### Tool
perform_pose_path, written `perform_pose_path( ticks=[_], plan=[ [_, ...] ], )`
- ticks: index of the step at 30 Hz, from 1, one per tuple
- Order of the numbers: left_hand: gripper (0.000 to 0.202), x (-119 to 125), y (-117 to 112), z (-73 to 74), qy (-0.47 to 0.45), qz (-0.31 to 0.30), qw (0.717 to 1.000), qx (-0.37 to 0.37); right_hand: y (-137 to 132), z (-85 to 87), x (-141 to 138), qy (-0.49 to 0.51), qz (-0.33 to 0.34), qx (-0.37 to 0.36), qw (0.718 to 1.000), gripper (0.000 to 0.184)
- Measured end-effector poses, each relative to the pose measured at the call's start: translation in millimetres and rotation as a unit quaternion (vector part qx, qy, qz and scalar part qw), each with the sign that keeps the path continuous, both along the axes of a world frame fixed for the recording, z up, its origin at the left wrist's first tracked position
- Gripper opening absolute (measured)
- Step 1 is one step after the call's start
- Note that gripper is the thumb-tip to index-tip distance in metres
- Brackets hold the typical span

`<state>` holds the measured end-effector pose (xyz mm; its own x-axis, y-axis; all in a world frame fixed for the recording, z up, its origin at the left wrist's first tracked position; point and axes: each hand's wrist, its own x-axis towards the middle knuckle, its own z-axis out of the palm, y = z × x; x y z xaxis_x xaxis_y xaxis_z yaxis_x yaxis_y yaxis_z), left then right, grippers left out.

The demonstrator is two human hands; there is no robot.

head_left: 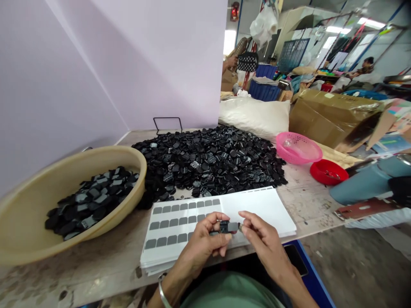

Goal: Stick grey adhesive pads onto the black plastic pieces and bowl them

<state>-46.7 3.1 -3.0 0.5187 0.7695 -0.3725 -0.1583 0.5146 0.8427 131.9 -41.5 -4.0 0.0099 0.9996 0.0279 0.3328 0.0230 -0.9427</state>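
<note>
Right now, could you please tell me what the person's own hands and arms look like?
The left hand and right hand are both bare, with no gloves. A plain, silvery, rounded bangle circles the left wrist; none shows on the right. No sleeve covers the visible part of either forearm. Whether any rings are worn is too small to tell.

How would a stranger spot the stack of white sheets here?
Find the big heap of black pieces on the table. The stack of white sheets lies just on its near side, to the right of the cream basin. It alone bears neat rows of grey patches.
</note>
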Motion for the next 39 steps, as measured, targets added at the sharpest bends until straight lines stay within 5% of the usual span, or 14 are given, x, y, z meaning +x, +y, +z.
perform_pose_path(
  ticks=[9, 23, 39],
  plan=[
    [0.039, 4.4, -3.0, 3.9, 0.011, 0.010, 0.999, -0.037, -0.9, -4.2, -9.9, -0.109, 0.025, 0.126, 0.986, 0.025],
    [0.039, 4.4, -0.4, 5.6, -0.012, 0.004, 0.999, -0.052, -0.6, -8.2, -10.1, -0.001, -0.002, 0.091, 0.996, 0.021],
    [0.032, 4.0, 1.3, 1.8, 0.015, -0.015, 1.000, -0.005, -0.2, -10.0, -6.7, -0.099, 0.040, 0.119, 0.987, 0.026]
  ],
)
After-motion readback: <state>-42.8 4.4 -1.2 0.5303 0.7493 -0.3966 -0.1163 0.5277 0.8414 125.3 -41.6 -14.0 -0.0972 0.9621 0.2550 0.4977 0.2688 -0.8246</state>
